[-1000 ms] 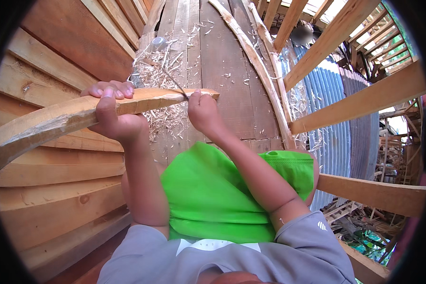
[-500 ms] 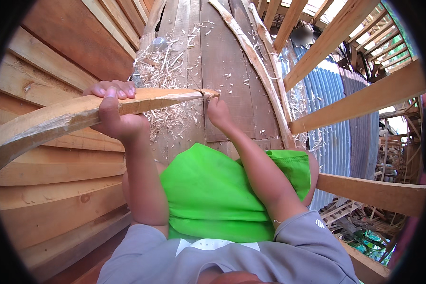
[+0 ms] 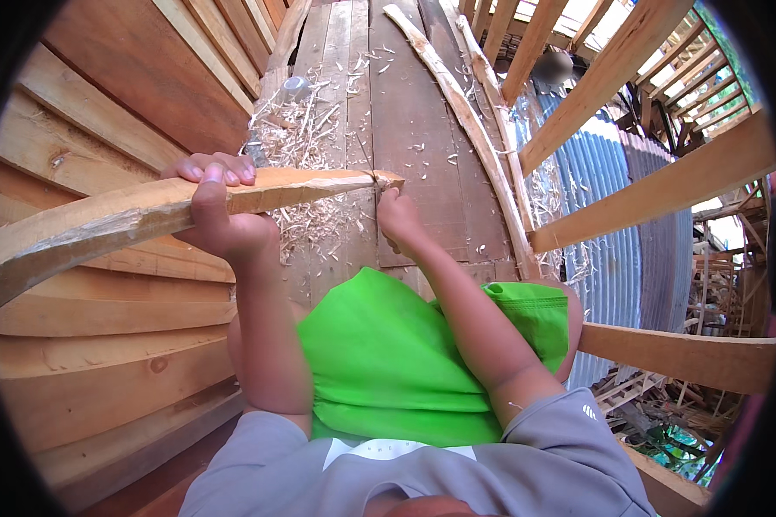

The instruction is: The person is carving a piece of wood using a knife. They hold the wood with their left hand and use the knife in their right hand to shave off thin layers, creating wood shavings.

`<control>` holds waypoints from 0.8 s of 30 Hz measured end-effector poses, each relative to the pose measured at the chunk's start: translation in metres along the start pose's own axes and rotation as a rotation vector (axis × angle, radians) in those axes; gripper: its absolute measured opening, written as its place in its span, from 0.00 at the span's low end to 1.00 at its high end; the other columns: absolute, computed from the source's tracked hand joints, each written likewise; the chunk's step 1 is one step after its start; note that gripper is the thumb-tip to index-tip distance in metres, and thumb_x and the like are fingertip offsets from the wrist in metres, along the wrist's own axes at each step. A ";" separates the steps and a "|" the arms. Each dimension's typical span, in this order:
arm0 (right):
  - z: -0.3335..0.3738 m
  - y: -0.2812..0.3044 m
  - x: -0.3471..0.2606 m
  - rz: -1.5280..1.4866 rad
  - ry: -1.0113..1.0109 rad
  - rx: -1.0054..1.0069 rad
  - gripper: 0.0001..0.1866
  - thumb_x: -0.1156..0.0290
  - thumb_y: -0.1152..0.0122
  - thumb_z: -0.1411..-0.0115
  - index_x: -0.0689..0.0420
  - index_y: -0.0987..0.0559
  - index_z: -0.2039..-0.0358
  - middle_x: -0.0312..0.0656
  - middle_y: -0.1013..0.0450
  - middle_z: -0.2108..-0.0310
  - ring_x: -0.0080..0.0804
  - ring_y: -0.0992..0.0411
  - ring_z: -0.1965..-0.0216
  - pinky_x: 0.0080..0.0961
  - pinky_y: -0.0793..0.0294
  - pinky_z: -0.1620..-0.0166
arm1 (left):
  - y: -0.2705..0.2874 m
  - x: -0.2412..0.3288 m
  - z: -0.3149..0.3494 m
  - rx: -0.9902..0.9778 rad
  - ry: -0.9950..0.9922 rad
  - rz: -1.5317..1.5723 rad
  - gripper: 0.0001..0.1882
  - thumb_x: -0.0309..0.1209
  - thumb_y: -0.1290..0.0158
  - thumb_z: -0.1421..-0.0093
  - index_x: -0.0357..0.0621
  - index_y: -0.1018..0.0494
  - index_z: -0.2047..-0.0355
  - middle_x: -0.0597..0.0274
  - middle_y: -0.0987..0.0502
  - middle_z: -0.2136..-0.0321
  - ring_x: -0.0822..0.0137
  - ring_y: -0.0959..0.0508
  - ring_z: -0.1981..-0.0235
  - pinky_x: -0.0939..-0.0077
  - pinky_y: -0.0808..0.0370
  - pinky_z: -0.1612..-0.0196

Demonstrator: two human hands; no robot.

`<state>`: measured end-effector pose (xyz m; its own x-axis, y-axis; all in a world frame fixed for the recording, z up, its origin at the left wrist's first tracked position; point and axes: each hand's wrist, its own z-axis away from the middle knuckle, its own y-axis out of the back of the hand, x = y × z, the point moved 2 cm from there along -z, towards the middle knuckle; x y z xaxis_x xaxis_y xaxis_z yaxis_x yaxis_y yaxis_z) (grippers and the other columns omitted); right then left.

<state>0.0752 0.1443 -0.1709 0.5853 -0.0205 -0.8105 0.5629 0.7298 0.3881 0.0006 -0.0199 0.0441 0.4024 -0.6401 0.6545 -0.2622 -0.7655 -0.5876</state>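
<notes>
A long curved wooden stave (image 3: 103,215), roughly carved with pale cut faces, runs from the left edge to a narrow tip near the middle. My left hand (image 3: 215,202) is wrapped round it from beneath, thumb on the near side and fingers over the top. At the tip a thin dark cord (image 3: 372,175) goes round the wood, with a fine strand sticking up. My right hand (image 3: 398,217) is closed just below the tip, fingers pinched together. What lies between those fingers is hidden.
Wood shavings (image 3: 306,142) lie on the plank floor (image 3: 414,112) beside a clear cup (image 3: 296,88). Two peeled poles (image 3: 457,95) lie along the right side. A board wall (image 3: 103,353) stands left; wooden rails (image 3: 664,189) and corrugated metal sheets (image 3: 599,198) are right.
My right hand has dropped slightly below the stave's tip, and the tip itself sits a little lower. My left hand keeps its grip.
</notes>
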 end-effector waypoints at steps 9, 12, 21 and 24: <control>-0.011 0.000 0.013 -0.054 0.252 0.105 0.34 0.54 0.70 0.33 0.72 0.28 0.79 0.61 0.29 0.81 0.54 0.28 0.80 0.46 0.30 0.71 | -0.005 0.004 0.001 0.022 -0.019 -0.015 0.08 0.26 0.52 0.53 0.50 0.38 0.73 0.67 0.39 0.83 0.71 0.36 0.82 0.72 0.33 0.72; -0.005 -0.012 0.024 0.000 0.004 0.027 0.32 0.54 0.70 0.33 0.71 0.28 0.76 0.57 0.29 0.80 0.50 0.29 0.79 0.44 0.33 0.74 | -0.002 0.002 -0.002 -0.003 -0.035 -0.023 0.08 0.26 0.52 0.52 0.49 0.38 0.72 0.67 0.38 0.83 0.71 0.35 0.82 0.72 0.33 0.73; 0.012 0.017 -0.011 0.159 0.235 -0.104 0.34 0.55 0.70 0.32 0.74 0.23 0.65 0.69 0.26 0.64 0.67 0.27 0.59 0.49 0.29 0.52 | -0.003 0.000 -0.003 -0.044 -0.029 0.013 0.08 0.27 0.51 0.52 0.49 0.38 0.72 0.66 0.38 0.83 0.70 0.35 0.82 0.72 0.33 0.73; -0.001 0.006 0.002 0.022 -0.020 -0.019 0.34 0.54 0.70 0.32 0.73 0.22 0.68 0.69 0.26 0.68 0.66 0.27 0.60 0.50 0.29 0.54 | -0.001 0.002 -0.001 -0.015 -0.025 -0.026 0.08 0.26 0.51 0.52 0.49 0.38 0.72 0.66 0.38 0.83 0.70 0.35 0.82 0.71 0.33 0.73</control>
<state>0.0790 0.1493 -0.1701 0.6091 -0.0178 -0.7929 0.5385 0.7433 0.3970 0.0006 -0.0207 0.0463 0.4314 -0.6182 0.6570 -0.2647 -0.7830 -0.5629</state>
